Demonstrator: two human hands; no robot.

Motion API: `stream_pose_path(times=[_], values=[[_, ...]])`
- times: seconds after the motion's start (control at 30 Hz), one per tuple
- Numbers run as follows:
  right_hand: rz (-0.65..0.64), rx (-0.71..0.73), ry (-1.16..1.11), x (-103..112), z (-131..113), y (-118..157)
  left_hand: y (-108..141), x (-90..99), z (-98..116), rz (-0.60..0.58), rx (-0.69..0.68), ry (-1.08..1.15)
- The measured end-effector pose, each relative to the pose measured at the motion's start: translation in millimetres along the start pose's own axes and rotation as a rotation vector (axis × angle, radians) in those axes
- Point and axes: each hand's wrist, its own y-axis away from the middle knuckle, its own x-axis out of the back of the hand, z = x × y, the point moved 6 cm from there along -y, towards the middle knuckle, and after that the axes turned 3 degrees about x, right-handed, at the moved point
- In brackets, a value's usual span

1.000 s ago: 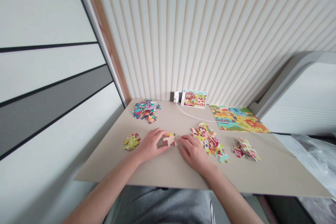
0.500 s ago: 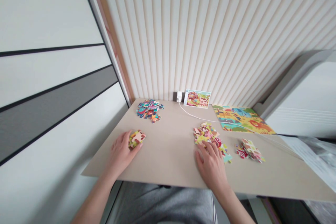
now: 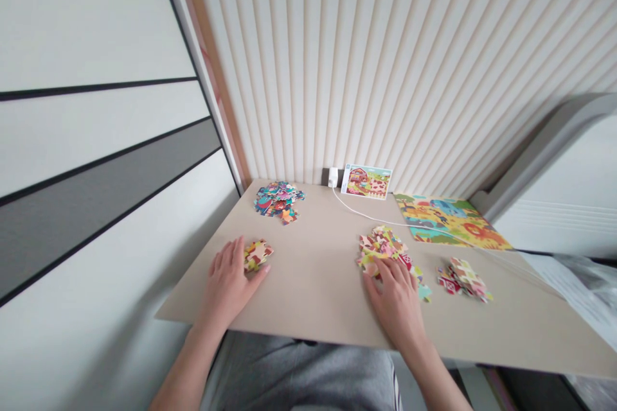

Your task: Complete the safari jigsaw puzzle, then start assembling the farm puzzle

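My left hand (image 3: 230, 279) rests on the table, thumb apart from the stretched fingers. It curves around the near left side of a small stack of jigsaw pieces (image 3: 259, 254). My right hand (image 3: 398, 295) lies over the near side of a larger heap of jigsaw pieces (image 3: 382, 243) in pink, yellow and red. Its thumb is apart from the fingers, and the fingertips touch the heap. The palm hides some of those pieces. Right of that hand is another small pile of pieces (image 3: 467, 279), with red barn parts showing.
A heap of blue jigsaw pieces (image 3: 278, 201) lies at the back left of the table (image 3: 308, 295). A farm picture card (image 3: 367, 181) leans against the ribbed wall. Beside it, a white plug (image 3: 333, 176) trails a cable across an animal puzzle (image 3: 453, 221).
The view has shifted slightly left. My right hand has moved a little right over its heap. My left hand stays beside the small stack, its fingers a bit straighter.
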Motion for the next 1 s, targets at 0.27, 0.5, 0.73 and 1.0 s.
stream_pose_path(times=[0.27,0.5,0.73,1.0], values=[[-0.062,0.162,-0.189,-0.1,-43.9,10.4,-0.2,-1.8,-7.6,-0.045,0.039,0.019],[-0.160,0.147,-0.383,-4.5,-62.4,9.3,-1.5,2.6,-3.5,-0.055,0.008,0.140],[-0.137,0.097,-0.495,-6.6,-69.9,5.0,-2.2,10.9,5.5,-0.035,-0.092,0.309],[-0.137,0.085,-0.532,-11.4,-70.5,4.0,0.2,21.1,17.1,0.002,-0.222,0.358]])
